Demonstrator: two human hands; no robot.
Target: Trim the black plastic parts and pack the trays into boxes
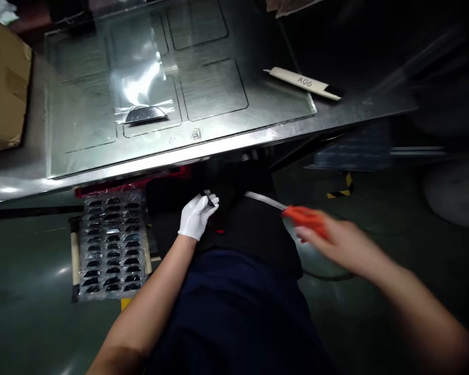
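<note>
My left hand, in a white glove, is closed on a small dark piece above my lap. To the right, my bare right hand grips an orange-handled tool with a pale, slightly curved tip section pointing left toward the gloved hand; motion blurs it. The tool and the dark piece are apart. On the table, a black part with a curved edge lies at the near end of a clear plastic film.
A metal table with a transparent sheet spans the top. A cardboard box stands at its left, and a white pen-like tool marked A06 lies right. Below left is a clear tray of several black parts.
</note>
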